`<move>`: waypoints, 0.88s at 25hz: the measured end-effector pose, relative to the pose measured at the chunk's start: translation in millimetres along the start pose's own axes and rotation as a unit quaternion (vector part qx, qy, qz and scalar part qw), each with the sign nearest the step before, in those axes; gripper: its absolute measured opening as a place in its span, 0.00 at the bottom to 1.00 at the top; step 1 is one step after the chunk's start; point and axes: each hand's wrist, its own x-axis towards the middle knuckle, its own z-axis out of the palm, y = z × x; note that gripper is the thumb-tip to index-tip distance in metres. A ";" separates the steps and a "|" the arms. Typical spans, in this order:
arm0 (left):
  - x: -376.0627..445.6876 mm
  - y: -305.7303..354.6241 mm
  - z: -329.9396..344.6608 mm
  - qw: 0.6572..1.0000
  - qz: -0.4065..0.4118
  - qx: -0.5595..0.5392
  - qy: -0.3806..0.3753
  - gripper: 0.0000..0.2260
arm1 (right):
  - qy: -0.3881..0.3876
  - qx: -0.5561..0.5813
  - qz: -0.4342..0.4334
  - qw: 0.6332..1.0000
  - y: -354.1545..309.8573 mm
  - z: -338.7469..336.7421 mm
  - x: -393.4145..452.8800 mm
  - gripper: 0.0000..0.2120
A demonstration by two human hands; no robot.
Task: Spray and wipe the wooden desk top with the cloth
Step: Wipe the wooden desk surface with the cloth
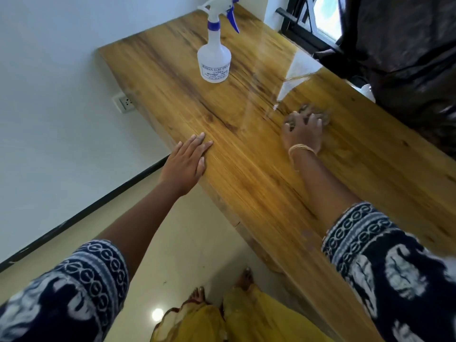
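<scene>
Wooden desk top (pixel 246 156) looks sprayed, spray bottle (pixel 214 53) parked; right hand (pixel 302 134) presses the cloth (pixel 318 113) mid-wipe, left hand (pixel 187 161) flat, holding nothing, much unwiped.

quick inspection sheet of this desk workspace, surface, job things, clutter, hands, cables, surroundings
surface: wooden desk top, glossy, window glare near the far edge
job's things: spray bottle upright at the far end, untouched; cloth blurred under the right hand
clutter: nothing seen
grippers: left hand flat on the near edge, fingers straight; right hand presses the cloth
cables: nothing seen; wall socket has nothing plugged in
surroundings: white wall, window, dark curtain, tiled floor
</scene>
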 end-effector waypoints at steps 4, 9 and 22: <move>-0.3 -1.6 -0.4 1.000 0.003 0.002 0.000 0.25 | -0.022 -0.007 -0.334 0.942 -46.9 18.4 -93.4 0.24; 0.9 0.3 -3.3 1.000 0.001 0.015 -0.015 0.27 | -0.119 -0.020 -0.609 0.784 6.3 -1.7 -163.3 0.23; -14.6 15.0 -1.5 0.997 -0.011 0.044 -0.062 0.26 | -0.020 -0.033 -0.320 0.946 2.4 8.3 -146.9 0.24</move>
